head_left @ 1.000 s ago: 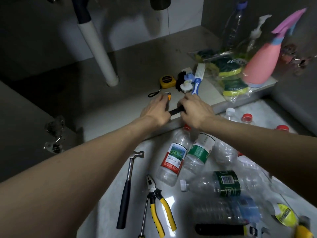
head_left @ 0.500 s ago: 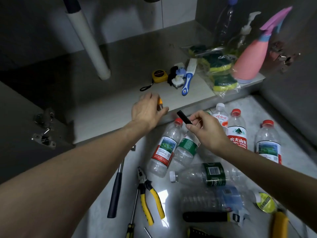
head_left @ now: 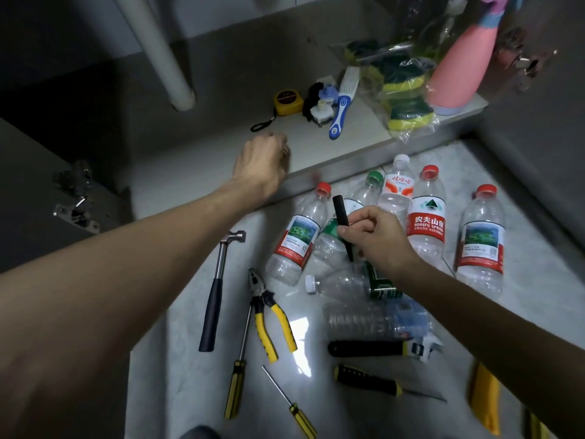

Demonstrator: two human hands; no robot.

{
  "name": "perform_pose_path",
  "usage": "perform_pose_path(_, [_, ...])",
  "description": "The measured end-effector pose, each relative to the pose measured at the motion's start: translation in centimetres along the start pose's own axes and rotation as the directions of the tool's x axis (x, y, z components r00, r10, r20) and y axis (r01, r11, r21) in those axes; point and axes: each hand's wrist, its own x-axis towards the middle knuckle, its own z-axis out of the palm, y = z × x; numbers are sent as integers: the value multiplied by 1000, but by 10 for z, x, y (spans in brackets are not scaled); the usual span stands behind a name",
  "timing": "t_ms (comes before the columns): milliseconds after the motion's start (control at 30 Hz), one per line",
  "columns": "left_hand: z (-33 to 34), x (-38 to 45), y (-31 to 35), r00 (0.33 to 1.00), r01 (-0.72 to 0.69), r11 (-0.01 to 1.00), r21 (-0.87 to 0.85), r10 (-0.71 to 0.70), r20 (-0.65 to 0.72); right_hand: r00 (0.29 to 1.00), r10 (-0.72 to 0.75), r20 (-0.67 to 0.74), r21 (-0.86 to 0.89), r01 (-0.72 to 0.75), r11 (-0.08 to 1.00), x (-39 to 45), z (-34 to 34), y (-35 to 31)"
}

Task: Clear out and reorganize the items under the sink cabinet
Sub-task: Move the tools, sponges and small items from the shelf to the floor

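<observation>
The right hand [head_left: 376,236] pinches a thin black tool [head_left: 342,224] between thumb and fingers, holding it up in the air over a bunch of plastic bottles [head_left: 427,217] on the pale floor [head_left: 190,343]; the tool points up and a bit to the left. The left hand [head_left: 262,163] rests on the front edge of the cabinet floor [head_left: 202,150] with its fingers curled tight round something small (only a tiny bit peeks out, so I cannot tell what it is). Inside the cabinet, a yellow tape measure [head_left: 287,102] lies near a white pipe [head_left: 164,58]; just beside the tape are some small black and white bits [head_left: 319,104] and a blue and white brush [head_left: 342,103]; next to that is a bag of green and yellow sponges [head_left: 405,96], and a pink spray bottle [head_left: 459,68] stands at the right end. On the floor by the left arm lie a hammer [head_left: 217,289], yellow pliers [head_left: 269,315] and two screwdrivers [head_left: 235,375]; a black-handled wrench [head_left: 376,348] lies below the bottles.
</observation>
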Motion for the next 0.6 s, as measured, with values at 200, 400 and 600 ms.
perform_pose_path(200, [11,-40,15,941,332,821,-465,-320,106,995,74,67,62,-78,995,-40,-8,19])
perform_pose_path(400, [48,-144,39,938,315,767,-560,-163,305,977,119,174,-41,-114,993,-90,-18,49])
perform_pose_path(600, [68,-254,41,906,93,909,-406,92,413,943,67,325,-362,59,930,-155,-27,72])
